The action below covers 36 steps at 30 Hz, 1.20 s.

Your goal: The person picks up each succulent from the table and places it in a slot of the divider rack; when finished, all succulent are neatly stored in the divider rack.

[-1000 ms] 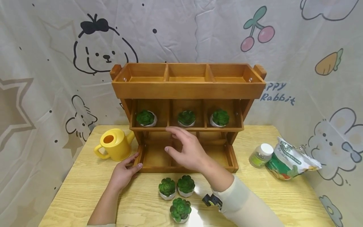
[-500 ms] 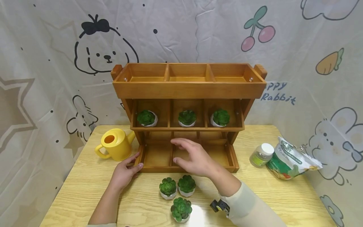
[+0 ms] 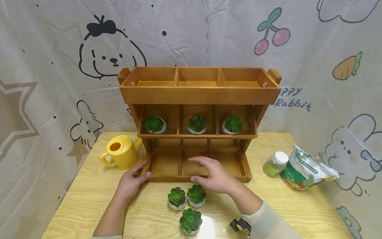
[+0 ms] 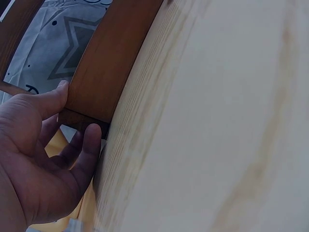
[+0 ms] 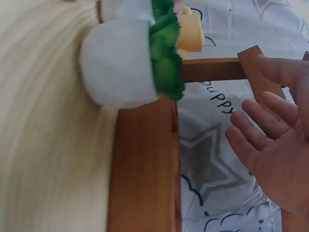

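A three-tier wooden plant rack (image 3: 200,95) stands on the table. My left hand (image 3: 130,183) grips its lower left front corner, thumb on one side and fingers on the other, as the left wrist view shows. In front of the bottom tier hovers my right hand (image 3: 215,175), empty, its fingers loosely extended. Just below it are three potted succulents on the table: one at left (image 3: 177,198), one at right (image 3: 196,195) and one nearer (image 3: 190,220). The middle tier holds a left succulent (image 3: 154,124), a middle succulent (image 3: 197,124) and a right succulent (image 3: 232,124), one per compartment.
A yellow watering can (image 3: 123,153) stands left of the rack, close to my left hand. To the right are a clear jar with a white lid (image 3: 275,163) and a green-and-white bag (image 3: 307,168). A patterned cloth (image 3: 191,36) hangs behind the table.
My right hand has come down and to the right, from the middle tier's front edge to the bottom tier's front. My left hand stays at the rack's corner. The succulents have not moved.
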Motion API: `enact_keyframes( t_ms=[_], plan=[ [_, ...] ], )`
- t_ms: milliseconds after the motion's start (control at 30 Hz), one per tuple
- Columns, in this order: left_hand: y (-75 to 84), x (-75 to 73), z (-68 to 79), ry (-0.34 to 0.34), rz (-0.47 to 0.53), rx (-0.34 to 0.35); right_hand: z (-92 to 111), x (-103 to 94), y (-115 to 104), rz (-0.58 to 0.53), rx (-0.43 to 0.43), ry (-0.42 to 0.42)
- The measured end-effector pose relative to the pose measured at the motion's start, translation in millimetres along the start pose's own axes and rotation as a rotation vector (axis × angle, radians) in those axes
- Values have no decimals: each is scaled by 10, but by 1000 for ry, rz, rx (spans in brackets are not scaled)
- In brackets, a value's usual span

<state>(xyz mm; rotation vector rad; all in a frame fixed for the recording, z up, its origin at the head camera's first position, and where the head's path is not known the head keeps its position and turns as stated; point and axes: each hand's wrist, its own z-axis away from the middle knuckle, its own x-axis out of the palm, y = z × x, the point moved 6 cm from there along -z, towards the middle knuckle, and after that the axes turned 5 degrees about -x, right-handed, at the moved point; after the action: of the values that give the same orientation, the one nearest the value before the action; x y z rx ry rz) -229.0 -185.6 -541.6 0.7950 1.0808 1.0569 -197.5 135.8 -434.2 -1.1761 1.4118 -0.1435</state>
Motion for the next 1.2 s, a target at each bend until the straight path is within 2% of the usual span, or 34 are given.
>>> enact_keyframes(
  t_ms=[233, 500, 833, 1067, 1200],
  plan=[
    [-10, -17, 5, 0, 12, -2, 163, 52, 149, -18, 24, -23],
    [-9, -13, 11, -3, 2, 0, 320, 115, 256, -52, 52, -89],
    [10, -10, 15, 2, -17, 6, 432, 205, 301, -73, 64, -127],
    [16, -9, 7, 1, -19, 15, 469, 324, 336, -119, 64, -188],
    [10, -4, 5, -2, -20, 11, 482, 373, 360, -92, 57, -217]
  ],
)
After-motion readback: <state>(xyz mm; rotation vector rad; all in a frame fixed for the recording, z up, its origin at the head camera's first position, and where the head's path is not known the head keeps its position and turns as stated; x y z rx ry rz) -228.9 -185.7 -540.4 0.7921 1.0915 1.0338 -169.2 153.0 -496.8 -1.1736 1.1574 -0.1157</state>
